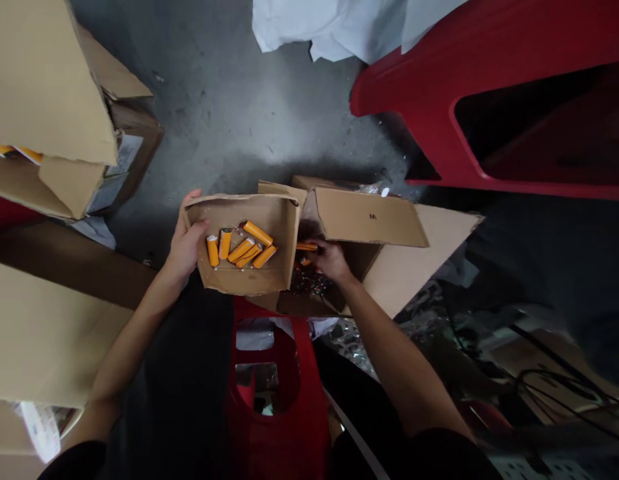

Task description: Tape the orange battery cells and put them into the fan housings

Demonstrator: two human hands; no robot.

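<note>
My left hand (pixel 186 243) is closed on the left wall of a shallow cardboard tray (pixel 246 281), thumb over the rim. Several orange cylindrical battery cells (pixel 258 233) with thin dark wires lie loose in the tray. To the right, my right hand (pixel 332 260) reaches into a deeper open cardboard box (pixel 356 257), its fingers closed on an orange battery cell (pixel 306 247). Dark material with small coloured specks (pixel 312 283) and another bit of orange show below that hand. The tray's right side overlaps the box and hides part of its inside.
A red plastic stool (pixel 309 400) stands below the box. Open cartons (pixel 44 87) line the left, one with orange items inside. A larger red plastic piece (pixel 419 87) and white sheeting (pixel 329 27) are at the top. Black cables (pixel 549 380) and clear plastic lie lower right.
</note>
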